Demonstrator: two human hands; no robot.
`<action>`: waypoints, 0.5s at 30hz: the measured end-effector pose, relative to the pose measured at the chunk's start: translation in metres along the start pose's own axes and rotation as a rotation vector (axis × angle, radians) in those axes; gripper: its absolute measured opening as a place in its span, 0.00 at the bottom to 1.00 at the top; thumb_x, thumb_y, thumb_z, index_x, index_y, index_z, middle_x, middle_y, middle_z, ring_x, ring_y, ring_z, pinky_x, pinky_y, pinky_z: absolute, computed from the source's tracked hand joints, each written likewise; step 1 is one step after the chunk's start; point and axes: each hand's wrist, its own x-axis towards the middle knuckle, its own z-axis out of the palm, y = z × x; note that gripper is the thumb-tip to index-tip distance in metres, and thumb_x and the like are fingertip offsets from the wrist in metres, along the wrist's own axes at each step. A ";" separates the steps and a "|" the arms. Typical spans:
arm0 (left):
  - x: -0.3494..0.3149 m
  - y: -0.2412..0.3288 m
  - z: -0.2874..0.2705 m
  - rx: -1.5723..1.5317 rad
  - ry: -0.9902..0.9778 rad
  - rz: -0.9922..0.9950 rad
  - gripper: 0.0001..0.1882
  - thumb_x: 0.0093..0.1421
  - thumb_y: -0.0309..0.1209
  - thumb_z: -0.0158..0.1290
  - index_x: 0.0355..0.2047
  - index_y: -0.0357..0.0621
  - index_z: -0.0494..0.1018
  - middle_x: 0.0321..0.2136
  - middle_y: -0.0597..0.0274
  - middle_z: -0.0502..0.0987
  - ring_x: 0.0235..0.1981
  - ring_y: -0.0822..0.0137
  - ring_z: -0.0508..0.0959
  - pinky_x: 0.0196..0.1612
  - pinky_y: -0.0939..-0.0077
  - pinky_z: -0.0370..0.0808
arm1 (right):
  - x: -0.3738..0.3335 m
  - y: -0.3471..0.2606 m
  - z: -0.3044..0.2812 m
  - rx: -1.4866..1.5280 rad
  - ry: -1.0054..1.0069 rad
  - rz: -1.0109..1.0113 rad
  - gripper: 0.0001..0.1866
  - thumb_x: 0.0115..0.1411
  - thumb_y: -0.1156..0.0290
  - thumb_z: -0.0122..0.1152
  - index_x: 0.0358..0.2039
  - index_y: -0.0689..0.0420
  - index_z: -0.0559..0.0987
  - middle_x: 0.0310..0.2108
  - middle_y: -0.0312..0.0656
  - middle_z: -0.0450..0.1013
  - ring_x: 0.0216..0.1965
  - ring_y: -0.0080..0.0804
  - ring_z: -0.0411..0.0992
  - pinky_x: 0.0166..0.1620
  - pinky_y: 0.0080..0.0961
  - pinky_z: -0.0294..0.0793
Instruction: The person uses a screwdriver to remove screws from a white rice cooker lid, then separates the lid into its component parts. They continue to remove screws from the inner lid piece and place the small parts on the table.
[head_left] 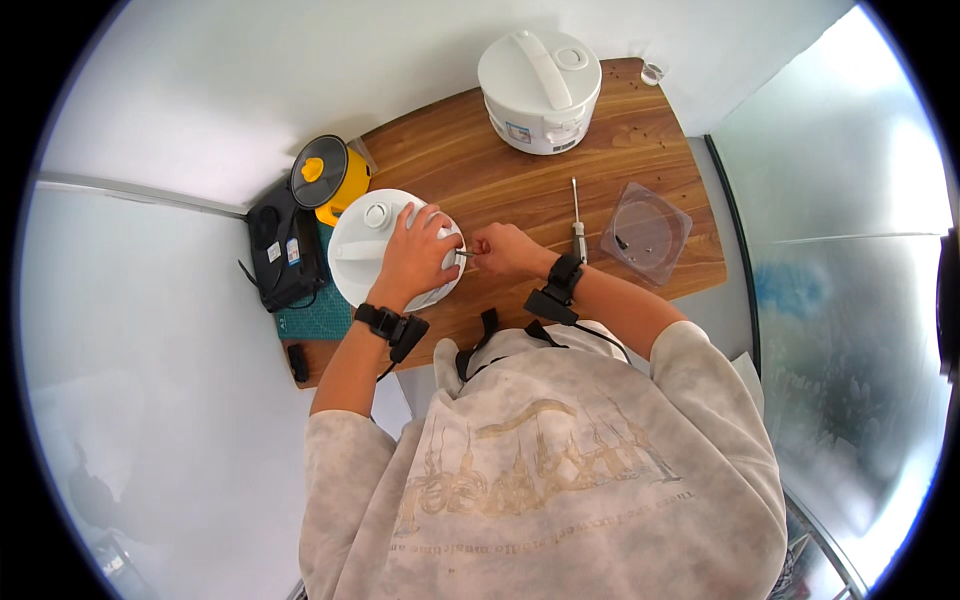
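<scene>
Mottled T-shirt (545, 470) low centre; mid-frame, left hand (414, 256) splays fingers across white rice cooker (358, 250), right hand (510, 249) pinches slim dark piece (464, 253)!

The cooker (348, 272), round and white, is stood upright on the left part of the table (440, 150), its lid (350, 222) seated and crossed by a broad handle (358, 250) beside a round cap (377, 214). A thin, dark rod (466, 253) is held at its right edge, its details too small to be told.
</scene>
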 end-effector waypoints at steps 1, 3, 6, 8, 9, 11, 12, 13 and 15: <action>-0.001 0.000 0.001 0.003 0.003 -0.001 0.17 0.44 0.41 0.68 0.37 0.58 0.81 0.46 0.66 0.74 0.61 0.57 0.67 0.68 0.44 0.57 | -0.002 -0.001 0.000 -0.002 0.016 -0.027 0.11 0.54 0.62 0.67 0.28 0.57 0.83 0.30 0.49 0.80 0.35 0.50 0.80 0.40 0.41 0.78; -0.002 -0.001 0.003 -0.008 0.010 -0.002 0.17 0.44 0.41 0.69 0.35 0.58 0.80 0.46 0.66 0.74 0.62 0.56 0.67 0.67 0.44 0.56 | -0.003 -0.002 0.003 -0.020 0.017 -0.054 0.12 0.57 0.61 0.64 0.30 0.57 0.84 0.30 0.51 0.80 0.35 0.50 0.80 0.40 0.41 0.78; -0.001 -0.001 0.003 -0.017 0.014 0.001 0.17 0.44 0.41 0.69 0.35 0.58 0.80 0.46 0.66 0.74 0.62 0.55 0.66 0.67 0.44 0.57 | 0.007 0.014 0.017 -0.059 -0.019 -0.094 0.15 0.62 0.58 0.58 0.32 0.57 0.84 0.29 0.53 0.79 0.33 0.50 0.80 0.39 0.40 0.77; 0.002 0.000 0.001 -0.015 0.012 0.008 0.17 0.44 0.42 0.69 0.35 0.58 0.80 0.46 0.66 0.74 0.62 0.55 0.66 0.67 0.44 0.57 | 0.016 0.032 0.024 -0.069 -0.033 -0.169 0.17 0.63 0.58 0.55 0.34 0.57 0.84 0.29 0.54 0.79 0.33 0.51 0.79 0.40 0.42 0.77; 0.001 0.000 0.001 -0.013 0.008 0.005 0.17 0.44 0.42 0.69 0.35 0.58 0.80 0.46 0.66 0.74 0.62 0.55 0.66 0.67 0.44 0.57 | 0.014 0.027 0.023 -0.048 -0.030 -0.154 0.16 0.64 0.59 0.54 0.34 0.57 0.85 0.29 0.53 0.79 0.33 0.49 0.80 0.39 0.40 0.77; -0.001 -0.001 0.003 -0.010 0.008 0.000 0.17 0.44 0.42 0.69 0.35 0.58 0.80 0.46 0.66 0.74 0.62 0.55 0.66 0.67 0.44 0.57 | 0.008 0.019 0.019 -0.005 -0.022 -0.123 0.16 0.64 0.61 0.53 0.34 0.57 0.85 0.27 0.51 0.80 0.31 0.46 0.80 0.39 0.38 0.78; -0.003 -0.002 0.004 -0.008 0.013 -0.001 0.16 0.44 0.42 0.69 0.35 0.58 0.80 0.46 0.66 0.74 0.62 0.55 0.66 0.67 0.44 0.57 | 0.004 0.010 0.013 0.043 -0.055 -0.075 0.15 0.62 0.62 0.54 0.33 0.57 0.85 0.27 0.51 0.80 0.31 0.47 0.81 0.39 0.38 0.79; -0.002 -0.002 0.004 -0.006 0.019 0.002 0.16 0.45 0.42 0.69 0.35 0.58 0.80 0.46 0.66 0.74 0.62 0.55 0.66 0.67 0.44 0.57 | -0.001 0.000 0.005 0.091 -0.084 -0.027 0.15 0.61 0.63 0.55 0.32 0.57 0.86 0.26 0.51 0.80 0.31 0.47 0.81 0.39 0.38 0.79; -0.001 -0.001 0.004 -0.005 0.025 0.006 0.16 0.45 0.43 0.68 0.35 0.59 0.80 0.46 0.66 0.74 0.62 0.55 0.66 0.67 0.43 0.56 | -0.003 -0.004 0.000 0.103 -0.097 0.016 0.13 0.59 0.64 0.57 0.31 0.57 0.86 0.26 0.50 0.80 0.31 0.47 0.81 0.39 0.38 0.80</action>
